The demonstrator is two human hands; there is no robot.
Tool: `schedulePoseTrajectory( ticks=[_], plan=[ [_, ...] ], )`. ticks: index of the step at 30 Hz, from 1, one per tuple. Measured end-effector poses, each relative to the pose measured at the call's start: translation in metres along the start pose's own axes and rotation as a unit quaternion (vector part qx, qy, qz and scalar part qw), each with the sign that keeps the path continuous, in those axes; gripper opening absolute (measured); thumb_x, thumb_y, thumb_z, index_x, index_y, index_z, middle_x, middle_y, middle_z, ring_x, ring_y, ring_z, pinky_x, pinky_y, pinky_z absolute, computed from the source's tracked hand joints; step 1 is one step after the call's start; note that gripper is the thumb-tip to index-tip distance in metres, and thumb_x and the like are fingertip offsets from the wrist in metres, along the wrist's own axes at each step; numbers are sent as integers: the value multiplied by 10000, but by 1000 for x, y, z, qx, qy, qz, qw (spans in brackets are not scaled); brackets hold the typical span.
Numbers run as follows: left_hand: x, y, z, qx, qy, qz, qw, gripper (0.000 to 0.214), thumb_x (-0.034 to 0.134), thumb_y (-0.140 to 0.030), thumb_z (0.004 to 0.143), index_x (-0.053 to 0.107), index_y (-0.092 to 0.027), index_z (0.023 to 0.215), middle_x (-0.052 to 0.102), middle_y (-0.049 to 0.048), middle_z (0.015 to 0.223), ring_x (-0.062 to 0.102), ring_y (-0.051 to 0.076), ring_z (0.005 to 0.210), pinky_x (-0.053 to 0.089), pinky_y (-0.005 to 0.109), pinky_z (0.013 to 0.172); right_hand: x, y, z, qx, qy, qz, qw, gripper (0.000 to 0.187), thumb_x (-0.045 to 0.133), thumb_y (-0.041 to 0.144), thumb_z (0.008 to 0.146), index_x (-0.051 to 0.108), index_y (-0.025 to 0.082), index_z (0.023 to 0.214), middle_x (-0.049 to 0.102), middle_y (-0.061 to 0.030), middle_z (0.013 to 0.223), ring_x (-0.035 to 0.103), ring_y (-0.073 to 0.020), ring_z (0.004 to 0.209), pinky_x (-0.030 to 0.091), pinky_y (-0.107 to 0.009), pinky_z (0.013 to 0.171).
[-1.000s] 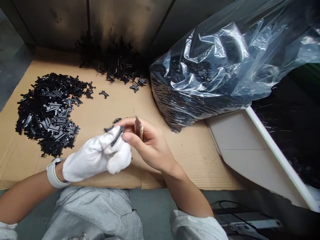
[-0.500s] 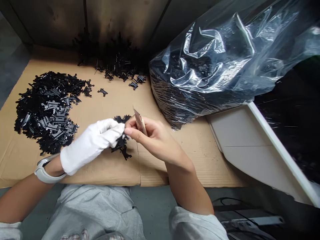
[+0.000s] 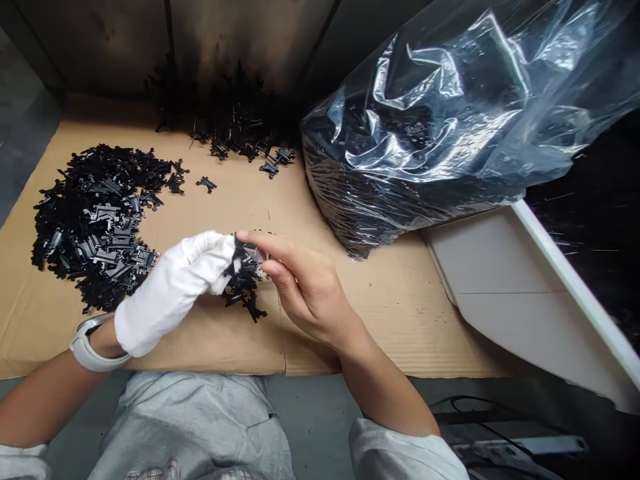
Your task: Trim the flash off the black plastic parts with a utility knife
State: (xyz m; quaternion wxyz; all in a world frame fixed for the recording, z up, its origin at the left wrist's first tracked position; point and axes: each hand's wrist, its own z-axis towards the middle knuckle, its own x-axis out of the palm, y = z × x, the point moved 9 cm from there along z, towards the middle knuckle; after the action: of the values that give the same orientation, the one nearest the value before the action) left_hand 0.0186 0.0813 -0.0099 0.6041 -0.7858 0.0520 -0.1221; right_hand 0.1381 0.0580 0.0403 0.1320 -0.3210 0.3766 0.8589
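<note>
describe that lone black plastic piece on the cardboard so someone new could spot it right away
On the flattened cardboard sheet, find the large heap of black plastic parts at the left. Just beyond its upper right edge, one black plastic part lies alone. It touches nothing, sitting apart from the heap, the parts piled at the back and the clump of black parts below it.

Glove point(image 3: 173, 297): white cloth, matt, soft weave.
Parts point(image 3: 95, 227): black plastic, smooth, light sheen on flat faces.
Sheet point(image 3: 380, 320): brown corrugated cardboard, matt, slightly rough.
Bag point(image 3: 425, 113): clear polythene, glossy, heavily creased.
Panel point(image 3: 500, 300): off-white, smooth, matt; material unclear.
Sleeve point(image 3: 400, 457): grey cloth, matt.
Wall point(image 3: 95, 47): dark, dull, smudged; looks like metal.
</note>
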Motion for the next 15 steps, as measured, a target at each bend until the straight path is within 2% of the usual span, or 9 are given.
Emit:
schedulePoseTrajectory(
  ticks=[2,4,6,8,9,10,12,14,15],
  plan=[
    [5,-9,-2,39,30,64,997,289,537,-184,873,485,-212,590,466,-30,566,428,112,524,418,255,567,-3,-2,2,1,-20,-3,1000,309,393,298,1037,621,202,1221,740,-38,927,655,-138,758,511,-267,683],
    [10,-12,-4,61,59,98,992,265,470,-200,895,478,-215,631,467,-32,582,432,109,519,415,253,548,-9,-9,3,24,-53,-3,998,298,400,281,1034,626,209,1216,743,-46,1023,676,-140,844,525,-264,732],
    [11,-9,-2,70,66,124,988,228,455,-197,891,471,-215,664,469,-38,601,431,105,519,399,248,532,-15,-21,3,61,-83,-3,995,297,401,280,1033,618,225,1227,725,-48,1122,678,-142,901,531,-271,777],
    [10,-3,2,85,53,198,975,215,472,-226,899,469,-212,684,489,-40,629,446,109,553,393,251,554,-19,-34,1,95,-94,-6,991,313,389,312,1034,616,215,1228,714,-54,1097,664,-145,861,522,-282,772],
    [10,0,4,99,45,259,960,230,479,-259,914,476,-208,689,508,-34,649,466,118,588,397,261,586,-20,-40,0,110,-94,-9,990,330,385,339,1033,618,198,1219,708,-57,1039,650,-146,822,512,-286,757],
    [12,4,7,116,36,333,935,257,473,-297,938,496,-202,700,543,-21,682,504,134,649,409,278,644,-21,-46,0,124,-89,-12,988,350,385,367,1030,623,179,1204,693,-51,949,626,-145,767,498,-285,728],
    [16,8,11,164,11,488,857,331,442,-343,974,529,-190,694,584,17,735,555,180,755,411,329,736,-18,-58,3,153,-59,-18,986,361,429,410,1008,637,155,1157,590,4,717,535,-132,620,445,-269,631],
    [22,19,16,161,21,587,793,366,416,-380,989,589,-181,735,633,55,793,595,222,787,406,357,723,-4,-69,16,177,6,-22,984,290,522,389,965,652,152,1070,453,58,585,433,-115,525,371,-253,562],
    [23,23,18,162,18,621,767,365,420,-397,988,613,-176,771,649,74,825,612,246,806,403,368,709,8,-72,25,181,50,-24,982,229,558,349,945,654,156,1020,439,65,573,416,-108,518,349,-248,560]
  ],
)
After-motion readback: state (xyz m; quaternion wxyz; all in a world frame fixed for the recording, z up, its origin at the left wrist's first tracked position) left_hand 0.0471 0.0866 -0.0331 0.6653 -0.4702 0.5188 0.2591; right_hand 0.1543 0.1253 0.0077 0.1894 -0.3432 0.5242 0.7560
